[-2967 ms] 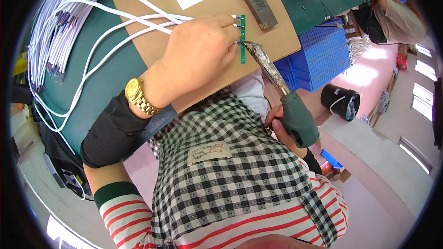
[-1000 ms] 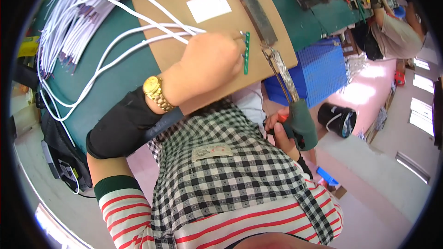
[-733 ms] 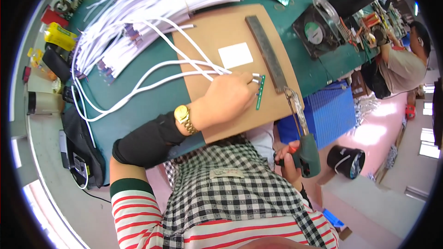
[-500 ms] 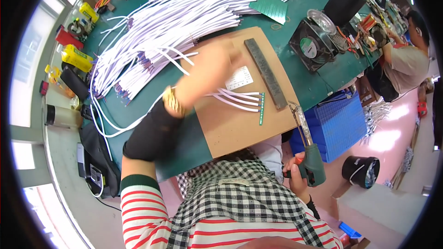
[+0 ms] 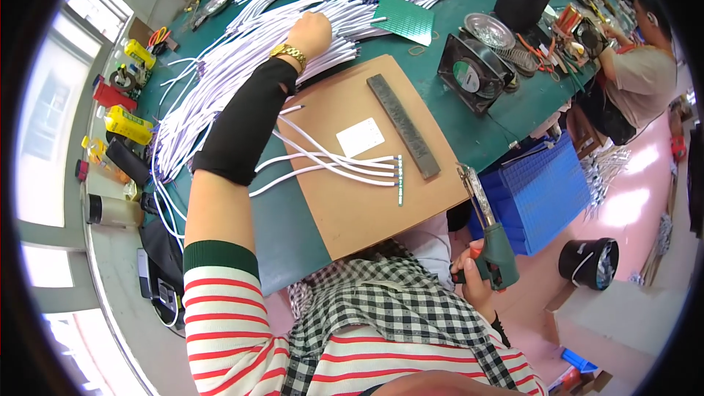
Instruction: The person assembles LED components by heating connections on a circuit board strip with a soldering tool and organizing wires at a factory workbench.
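Observation:
My left hand is curled over a large pile of white cables at the far side of the table; its fingertips are hidden, so what it grips cannot be made out. My right hand, low on the right, is wrapped round the green handle of a soldering gun, whose metal tip points up beside the board's edge. On a brown board lies a narrow green circuit strip, with several white cables running to it from the left. A dark flat bar and a white paper label lie above it.
A green perforated sheet, a black fan and a metal dish stand at the back. Right of the board are a blue crate and a black bucket. Another person sits far right; yellow bottles stand left.
My left hand has moved from over the board, away and to the left, onto the cable pile. My right hand keeps its hold on the soldering gun; the view has shifted slightly.

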`<state>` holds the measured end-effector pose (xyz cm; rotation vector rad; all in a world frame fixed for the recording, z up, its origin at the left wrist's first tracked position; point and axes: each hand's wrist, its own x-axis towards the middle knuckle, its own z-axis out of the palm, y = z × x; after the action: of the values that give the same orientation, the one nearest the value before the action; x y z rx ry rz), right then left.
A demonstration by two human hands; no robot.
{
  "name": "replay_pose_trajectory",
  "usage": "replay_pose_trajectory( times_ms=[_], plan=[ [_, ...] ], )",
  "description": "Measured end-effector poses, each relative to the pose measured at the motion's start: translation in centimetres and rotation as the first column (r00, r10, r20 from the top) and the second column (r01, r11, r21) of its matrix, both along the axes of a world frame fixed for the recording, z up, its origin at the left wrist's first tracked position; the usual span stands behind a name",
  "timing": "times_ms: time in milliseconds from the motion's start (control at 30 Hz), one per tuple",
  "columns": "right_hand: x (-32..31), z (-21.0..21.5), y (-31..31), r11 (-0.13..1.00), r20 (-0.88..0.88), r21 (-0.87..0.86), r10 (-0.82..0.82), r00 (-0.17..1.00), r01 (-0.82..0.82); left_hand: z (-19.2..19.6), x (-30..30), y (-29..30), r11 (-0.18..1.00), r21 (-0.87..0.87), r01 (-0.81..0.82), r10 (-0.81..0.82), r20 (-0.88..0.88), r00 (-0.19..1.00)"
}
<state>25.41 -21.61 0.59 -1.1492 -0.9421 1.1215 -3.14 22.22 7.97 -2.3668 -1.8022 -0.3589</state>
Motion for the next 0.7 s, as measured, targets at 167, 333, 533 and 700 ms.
replay_pose_trajectory(
  times_ms=[167, 333, 533, 700],
  plan=[
    [0.1, -0.3, 0.5, 0.999, -0.037, 0.038, -0.010, 0.999, 0.011, -0.2, -0.5, -0.5, 0.998, 0.021, 0.052, -0.050, -0.072, 0.996],
    [0.1, -0.3, 0.6, 1.000, -0.056, 0.019, 0.014, 0.998, -0.013, 0.3, -1.0, -0.3, 0.990, -0.130, 0.053, -0.052, 0.011, 0.999],
    [-0.2, -0.4, 0.2, 1.000, -0.057, 0.012, 0.025, 0.998, -0.025, 6.9, -10.4, 3.3, 0.956, 0.293, -0.022, -0.151, 0.555, 0.818],
    [-0.8, -0.3, 0.4, 0.999, -0.114, 0.018, -0.049, 0.992, 0.051, 20.9, -17.5, -1.4, 0.859, 0.503, -0.095, -0.459, 0.839, 0.292]
  ],
)
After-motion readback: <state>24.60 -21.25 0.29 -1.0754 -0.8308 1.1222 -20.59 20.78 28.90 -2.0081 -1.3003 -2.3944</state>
